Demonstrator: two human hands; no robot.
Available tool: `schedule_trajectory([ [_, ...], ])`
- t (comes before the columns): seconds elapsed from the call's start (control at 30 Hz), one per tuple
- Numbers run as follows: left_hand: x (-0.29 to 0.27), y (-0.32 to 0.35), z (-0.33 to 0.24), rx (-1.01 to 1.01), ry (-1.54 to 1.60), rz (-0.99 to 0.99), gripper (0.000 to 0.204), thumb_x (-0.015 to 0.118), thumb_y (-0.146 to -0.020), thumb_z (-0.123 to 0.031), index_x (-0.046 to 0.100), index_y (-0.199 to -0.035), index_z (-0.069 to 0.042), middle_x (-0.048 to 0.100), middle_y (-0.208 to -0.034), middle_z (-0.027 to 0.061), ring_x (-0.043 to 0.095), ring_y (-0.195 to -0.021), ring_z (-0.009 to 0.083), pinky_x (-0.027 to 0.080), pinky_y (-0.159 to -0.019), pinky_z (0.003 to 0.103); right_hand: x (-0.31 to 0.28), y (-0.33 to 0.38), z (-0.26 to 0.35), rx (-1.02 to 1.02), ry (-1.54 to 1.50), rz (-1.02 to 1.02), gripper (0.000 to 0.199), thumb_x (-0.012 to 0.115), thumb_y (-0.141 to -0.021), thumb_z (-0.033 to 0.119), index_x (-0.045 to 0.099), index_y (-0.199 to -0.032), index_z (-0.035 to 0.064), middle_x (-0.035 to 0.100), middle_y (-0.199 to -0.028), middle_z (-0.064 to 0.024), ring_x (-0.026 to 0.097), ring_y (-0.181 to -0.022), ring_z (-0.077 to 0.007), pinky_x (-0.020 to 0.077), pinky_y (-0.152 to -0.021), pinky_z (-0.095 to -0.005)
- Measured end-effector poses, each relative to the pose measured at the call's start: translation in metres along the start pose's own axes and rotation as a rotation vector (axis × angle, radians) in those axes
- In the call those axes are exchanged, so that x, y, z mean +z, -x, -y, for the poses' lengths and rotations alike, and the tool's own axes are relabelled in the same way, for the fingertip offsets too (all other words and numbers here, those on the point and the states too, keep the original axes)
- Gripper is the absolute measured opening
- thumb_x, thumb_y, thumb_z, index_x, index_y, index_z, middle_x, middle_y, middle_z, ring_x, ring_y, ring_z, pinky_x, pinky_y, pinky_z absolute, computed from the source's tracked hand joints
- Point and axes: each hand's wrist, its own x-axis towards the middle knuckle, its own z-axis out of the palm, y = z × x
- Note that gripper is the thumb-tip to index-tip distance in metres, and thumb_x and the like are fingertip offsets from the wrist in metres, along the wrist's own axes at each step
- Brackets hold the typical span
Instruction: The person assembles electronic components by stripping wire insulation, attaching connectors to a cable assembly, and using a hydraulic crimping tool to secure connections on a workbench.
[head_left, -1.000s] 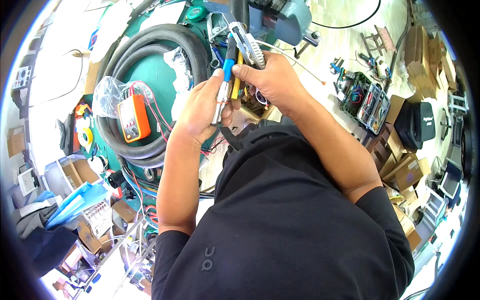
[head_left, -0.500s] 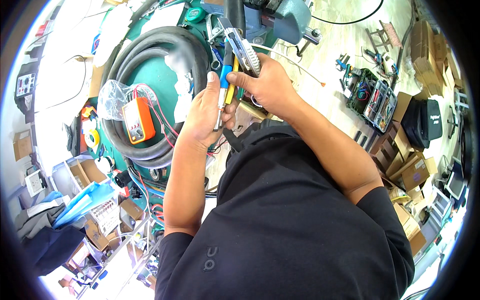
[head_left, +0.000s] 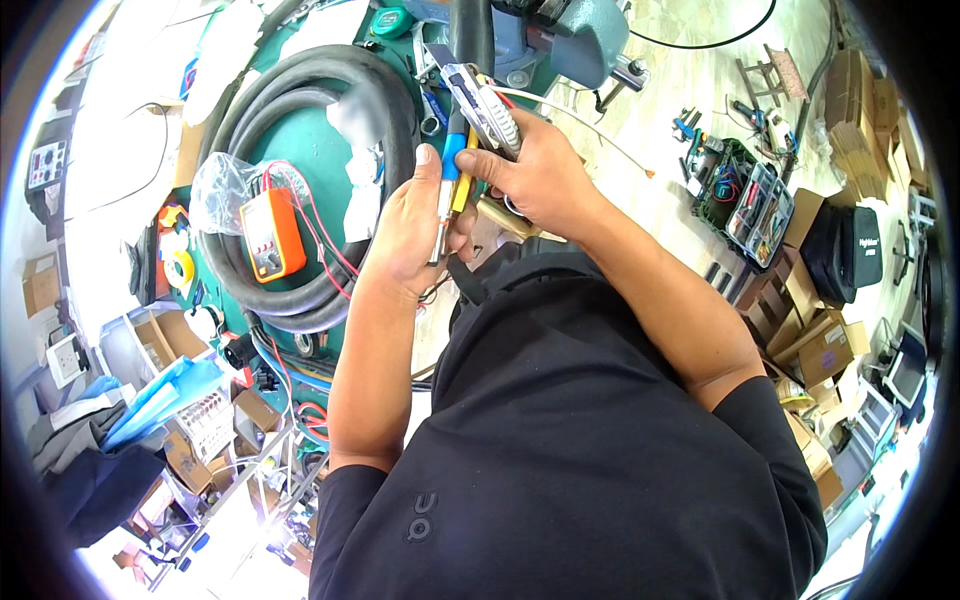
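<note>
My left hand [head_left: 402, 228] is closed around insulated wires, thumb laid along a blue wire [head_left: 453, 158]. The blue wire ends in a silver metal terminal [head_left: 439, 235] pointing towards me, and a yellow wire [head_left: 463, 190] runs beside it. These wires line up with a thick black cable [head_left: 471, 38] beyond them. Gripped in my right hand [head_left: 552, 178] is a utility knife [head_left: 482, 108] with a silver and pale handle, its blade end pointing up and away. The right thumb presses near the blue and yellow wires. Some fingers of both hands are hidden.
A coiled thick black cable [head_left: 300, 75] lies on the green table at left, with an orange multimeter [head_left: 273, 236] and its leads on it. A bench vise [head_left: 585, 42] stands beyond my hands. On the floor at right are an open toolbox [head_left: 757, 215] and cardboard boxes [head_left: 828, 350].
The whole view has shifted very slightly. Both hands keep their grips, and the knife stays beside the wires at almost the same angle.
</note>
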Motion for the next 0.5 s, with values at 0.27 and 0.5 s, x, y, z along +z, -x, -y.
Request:
schedule_trajectory([
  [0.27, -0.003, 0.001, 0.001, -0.006, 0.058, 0.034, 0.062, 0.037, -0.101, -0.058, 0.059, -0.087, -0.001, 0.058, -0.066, 0.0085, 0.054, -0.048, 0.0144, 0.05, -0.048, 0.032, 0.003, -0.001, -0.006, -0.035, -0.085, -0.016, 0.041, 0.077, -0.085, 0.029, 0.062, -0.104, -0.0037, 0.066, -0.085, -0.0149, 0.06, -0.077, -0.023, 0.0485, -0.077, -0.0353],
  [0.5, 0.007, 0.001, 0.001, -0.009, 0.101, -0.054, 0.063, 0.039, -0.1, -0.06, 0.06, -0.097, -0.001, 0.057, -0.064, 0.0081, 0.053, -0.048, 0.0145, 0.046, -0.044, 0.029, 0.004, -0.003, -0.012, 0.017, -0.108, 0.02, 0.044, 0.077, -0.084, 0.034, 0.062, -0.101, -0.0033, 0.066, -0.083, -0.0135, 0.058, -0.075, -0.0208, 0.0482, -0.074, -0.0342],
])
